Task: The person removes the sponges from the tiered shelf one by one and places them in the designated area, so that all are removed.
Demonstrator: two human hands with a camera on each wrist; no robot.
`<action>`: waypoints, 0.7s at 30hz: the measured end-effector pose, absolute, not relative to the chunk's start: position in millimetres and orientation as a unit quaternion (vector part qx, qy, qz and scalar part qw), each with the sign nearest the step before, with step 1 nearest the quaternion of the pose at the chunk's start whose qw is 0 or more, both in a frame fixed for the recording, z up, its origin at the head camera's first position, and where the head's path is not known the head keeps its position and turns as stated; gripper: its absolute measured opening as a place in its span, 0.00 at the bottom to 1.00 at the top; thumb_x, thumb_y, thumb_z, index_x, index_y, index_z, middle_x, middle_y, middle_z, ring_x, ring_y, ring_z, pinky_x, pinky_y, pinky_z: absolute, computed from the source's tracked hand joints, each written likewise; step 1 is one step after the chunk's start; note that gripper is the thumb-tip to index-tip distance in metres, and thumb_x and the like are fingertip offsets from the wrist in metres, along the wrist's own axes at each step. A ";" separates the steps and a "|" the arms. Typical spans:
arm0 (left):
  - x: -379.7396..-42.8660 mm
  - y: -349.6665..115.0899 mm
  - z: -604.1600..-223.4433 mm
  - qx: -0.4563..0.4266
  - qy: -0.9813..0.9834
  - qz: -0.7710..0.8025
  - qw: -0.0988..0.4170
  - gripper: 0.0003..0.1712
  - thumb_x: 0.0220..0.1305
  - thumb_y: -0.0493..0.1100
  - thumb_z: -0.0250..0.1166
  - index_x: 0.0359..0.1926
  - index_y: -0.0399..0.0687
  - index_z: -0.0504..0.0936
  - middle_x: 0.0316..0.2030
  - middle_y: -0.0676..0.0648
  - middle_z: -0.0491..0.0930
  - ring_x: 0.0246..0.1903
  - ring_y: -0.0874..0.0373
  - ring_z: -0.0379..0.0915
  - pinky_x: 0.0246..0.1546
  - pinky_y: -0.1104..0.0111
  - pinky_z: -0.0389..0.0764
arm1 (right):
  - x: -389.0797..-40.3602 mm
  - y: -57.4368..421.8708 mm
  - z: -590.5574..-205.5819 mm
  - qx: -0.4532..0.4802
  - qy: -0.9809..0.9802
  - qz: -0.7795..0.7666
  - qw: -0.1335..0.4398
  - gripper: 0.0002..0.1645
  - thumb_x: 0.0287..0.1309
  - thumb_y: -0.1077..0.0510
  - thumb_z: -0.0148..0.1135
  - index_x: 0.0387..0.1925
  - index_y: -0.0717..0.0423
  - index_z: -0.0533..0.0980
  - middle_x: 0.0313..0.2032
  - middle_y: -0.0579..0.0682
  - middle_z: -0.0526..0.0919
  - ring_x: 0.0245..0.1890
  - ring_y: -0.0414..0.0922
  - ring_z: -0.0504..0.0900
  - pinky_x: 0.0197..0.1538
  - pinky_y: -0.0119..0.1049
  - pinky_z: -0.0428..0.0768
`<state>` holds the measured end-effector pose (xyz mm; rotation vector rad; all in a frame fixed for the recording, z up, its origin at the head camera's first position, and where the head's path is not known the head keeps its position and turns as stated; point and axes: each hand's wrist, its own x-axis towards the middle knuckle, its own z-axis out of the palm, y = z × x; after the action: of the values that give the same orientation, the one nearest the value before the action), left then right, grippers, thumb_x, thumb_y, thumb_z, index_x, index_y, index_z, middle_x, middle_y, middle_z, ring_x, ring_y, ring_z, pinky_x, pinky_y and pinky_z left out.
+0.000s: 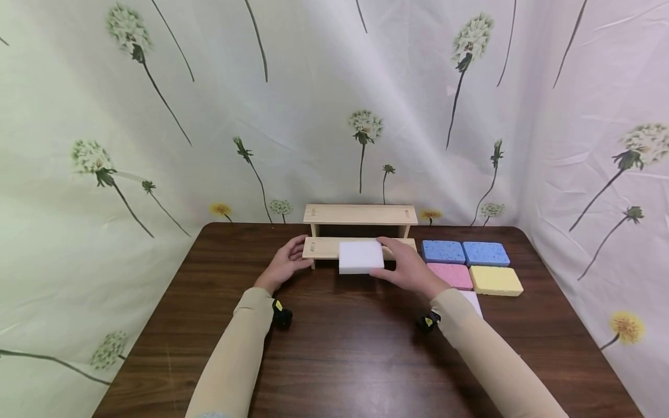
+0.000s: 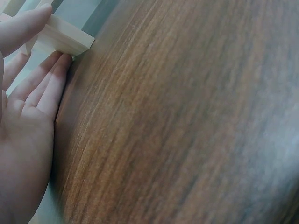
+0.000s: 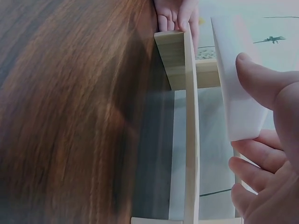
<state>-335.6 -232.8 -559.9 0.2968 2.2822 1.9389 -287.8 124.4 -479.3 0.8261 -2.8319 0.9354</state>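
Observation:
My right hand [image 1: 410, 270] pinches a white sponge-like block [image 1: 360, 256] by its right end, thumb at the front and fingers behind. The block is held over the lower step of a pale two-tier wooden stand [image 1: 321, 248], overlapping its front edge in the head view. In the right wrist view the block [image 3: 233, 84] appears tilted, apart from the step's board [image 3: 190, 130]. At the stand's left end rests my left hand [image 1: 282, 266]. Its fairly straight fingers touch the end by the leg [image 2: 67, 39], with the thumb near the board.
Right of the stand lie two blue sponges [image 1: 443, 251], a pink sponge [image 1: 450, 275] and a yellow sponge [image 1: 495, 280]. Another white block [image 1: 472, 301] is partly hidden by my right sleeve. The stand's upper tier [image 1: 360, 214] rises behind, near the flowered curtain [image 1: 313, 116].

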 end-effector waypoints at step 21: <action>-335.4 -233.4 -554.1 0.097 0.754 0.644 0.087 0.48 0.66 0.29 0.70 0.81 0.34 0.55 0.72 0.26 0.66 0.72 0.34 0.64 0.73 0.49 0.67 | -272.8 150.6 -483.1 0.249 -0.919 0.304 0.019 0.52 0.61 0.43 0.78 0.78 0.59 0.64 0.72 0.59 0.73 0.70 0.58 0.74 0.68 0.58 0.76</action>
<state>-335.4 -233.4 -554.1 0.2899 2.2448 1.9178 -272.8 150.6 -483.1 0.7726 -2.8548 0.9432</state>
